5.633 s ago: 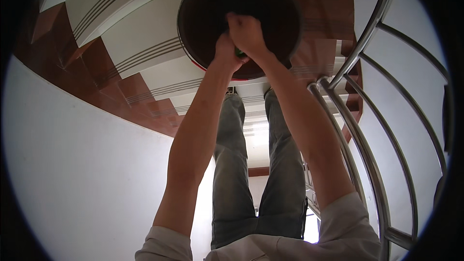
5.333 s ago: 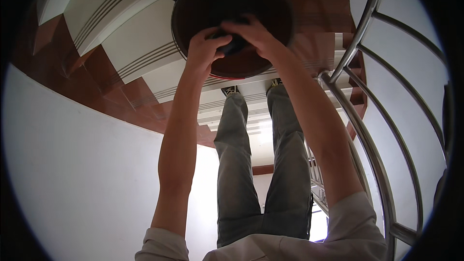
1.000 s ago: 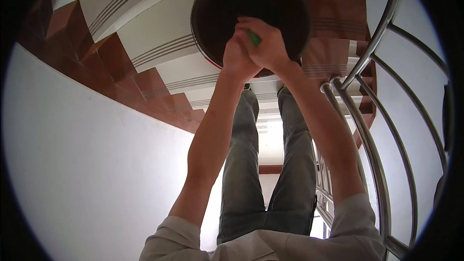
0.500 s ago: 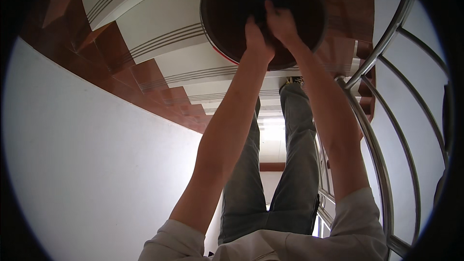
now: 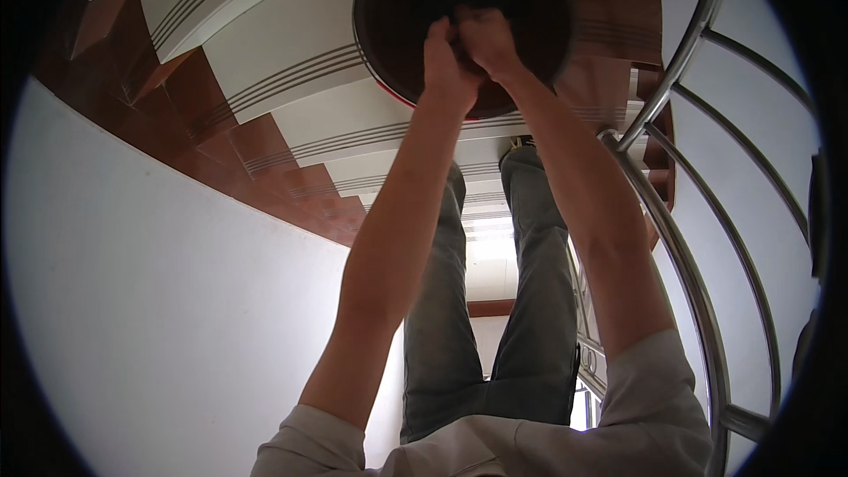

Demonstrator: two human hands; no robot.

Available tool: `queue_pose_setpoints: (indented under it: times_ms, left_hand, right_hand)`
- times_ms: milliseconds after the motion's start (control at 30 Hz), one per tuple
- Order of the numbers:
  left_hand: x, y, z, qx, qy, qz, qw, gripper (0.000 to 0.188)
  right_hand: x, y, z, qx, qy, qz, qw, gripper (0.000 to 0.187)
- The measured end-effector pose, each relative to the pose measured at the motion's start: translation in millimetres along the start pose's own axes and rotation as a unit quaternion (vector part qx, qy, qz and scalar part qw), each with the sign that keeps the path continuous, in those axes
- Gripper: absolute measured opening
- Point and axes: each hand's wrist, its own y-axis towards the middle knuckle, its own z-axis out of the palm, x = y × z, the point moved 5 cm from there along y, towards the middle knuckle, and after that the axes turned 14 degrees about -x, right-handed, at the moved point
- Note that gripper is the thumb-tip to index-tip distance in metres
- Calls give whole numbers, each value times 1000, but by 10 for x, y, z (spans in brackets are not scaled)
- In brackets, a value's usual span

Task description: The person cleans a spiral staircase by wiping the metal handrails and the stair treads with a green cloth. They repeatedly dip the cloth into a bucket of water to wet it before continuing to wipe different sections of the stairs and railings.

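Note:
A large, round, very dark thing like a tub or bin (image 5: 389, 31) is on the stairs in front of me, with a thin red edge at its lower left. Over its middle, my left hand (image 5: 450, 71) and my right hand (image 5: 488, 42) are close together. The right hand's fingers are curled into a fist, and the left hand is closed beside it, thumb side up. Whatever sits between them is lost in the dark. I cannot tell whether the hands are inside the round thing or on its surface.
White stair treads (image 5: 336, 146) with dark grip lines curve up to the left, edged by reddish-brown tiles (image 5: 252, 146). A metal handrail (image 5: 680, 278) with bars runs along my right. A white wall (image 5: 177, 300) is on the left. My shoe (image 5: 521, 143) is just below the round thing.
Both hands and the round thing have shifted slightly left and up in view. The right hand's fingers have curled in more tightly, and the handrail appears shifted too.

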Motion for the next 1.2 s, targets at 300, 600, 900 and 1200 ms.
queue_pose_setpoints:
  times_ms: [300, 600, 900, 1200]
  left_hand:
    - [-520, -910, -201, 133, 108, 28, 985, 35]
    - [-1054, -3250, -109, 182, 355, 338, 852, 22]
    - [-1029, -5764, 691, 423, 421, 395, 698, 57]
    - [-89, -7259, 1256, 449, 472, 643, 402, 12]
  right_hand:
    - [835, -1149, -675, 157, 175, -28, 972, 60]
    - [1915, -2897, -2214, 23, 158, -172, 972, 39]
    - [2696, -4650, -4000, -172, 151, -294, 928, 22]
    - [2423, -5872, -5406, -286, 34, -396, 872, 43]
